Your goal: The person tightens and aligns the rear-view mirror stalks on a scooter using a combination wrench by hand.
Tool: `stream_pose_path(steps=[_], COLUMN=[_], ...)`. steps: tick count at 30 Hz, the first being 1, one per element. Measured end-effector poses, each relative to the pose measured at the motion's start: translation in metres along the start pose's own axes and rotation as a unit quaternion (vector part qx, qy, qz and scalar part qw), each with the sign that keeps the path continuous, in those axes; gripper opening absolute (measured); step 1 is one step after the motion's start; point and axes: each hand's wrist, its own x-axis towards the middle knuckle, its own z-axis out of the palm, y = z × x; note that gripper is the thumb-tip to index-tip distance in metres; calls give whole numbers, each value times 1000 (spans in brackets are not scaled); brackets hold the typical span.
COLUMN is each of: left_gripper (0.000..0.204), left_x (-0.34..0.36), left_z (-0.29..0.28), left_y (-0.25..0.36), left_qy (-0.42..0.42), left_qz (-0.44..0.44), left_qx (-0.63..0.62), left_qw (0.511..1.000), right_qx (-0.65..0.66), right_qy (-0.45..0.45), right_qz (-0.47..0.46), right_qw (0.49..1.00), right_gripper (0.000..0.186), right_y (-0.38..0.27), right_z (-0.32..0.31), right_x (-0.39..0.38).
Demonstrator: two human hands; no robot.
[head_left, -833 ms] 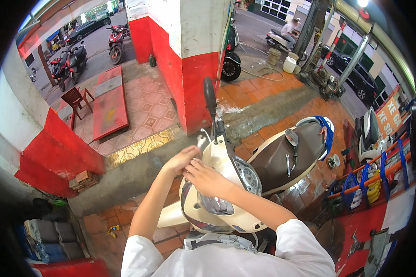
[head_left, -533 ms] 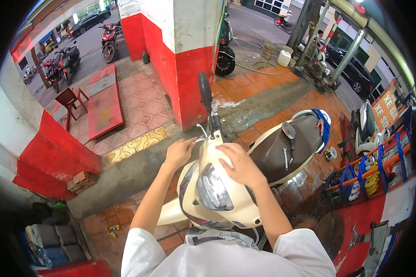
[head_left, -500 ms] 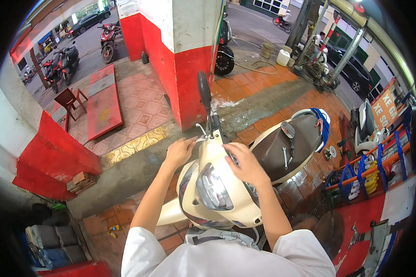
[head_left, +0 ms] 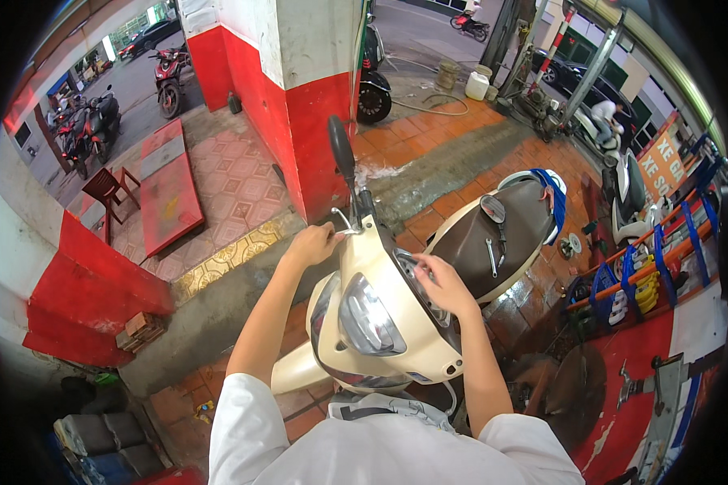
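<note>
My left hand (head_left: 315, 242) is closed at the left handlebar of the cream scooter (head_left: 332, 303), beside a silver brake lever (head_left: 340, 217); what its fingertips hold is unclear. My right hand (head_left: 438, 279) touches the rim of the dark dashboard (head_left: 404, 263), fingers bent and apart. An upright black mirror (head_left: 341, 149) rises from the left handlebar, above a headlamp (head_left: 368, 319). On the brown seat (head_left: 461, 250) lie a detached mirror (head_left: 492, 208) and a wrench (head_left: 491, 257), with a blue cloth (head_left: 554, 202) over the seat's rear.
Red-and-white pillar (head_left: 299, 137) ahead; red ramp (head_left: 170, 194) and wooden chair (head_left: 109, 190) left; bricks (head_left: 141, 331) by the left wall. Blue-and-orange rack (head_left: 631, 267) right. Hose (head_left: 437, 111), jerrycan (head_left: 477, 87) and compressor (head_left: 542, 121) behind. A rider (head_left: 605, 121) at the far right.
My hands, earlier together at the left handlebar, have come apart: the right moved rightward to the dashboard, the left stayed by the lever. The scooter's front appears turned slightly; passing riders have moved.
</note>
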Motion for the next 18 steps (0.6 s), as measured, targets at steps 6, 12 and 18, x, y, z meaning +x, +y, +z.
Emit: stream_pose_path(steps=[6, 12, 18], left_gripper=[69, 71, 78], left_x=[-6, -29, -15], left_z=[9, -9, 7], left_y=[20, 20, 35], left_qy=[16, 51, 62], left_qz=[-84, -172, -155], left_qx=[59, 89, 114], left_qw=[995, 980, 979], right_qx=[134, 226, 474], right_qy=[46, -25, -226], right_qz=[120, 268, 255], right_qw=[983, 936, 812], right_gripper=[57, 64, 19], right_y=[63, 46, 144], right_z=[30, 117, 132], right_x=[150, 259, 321])
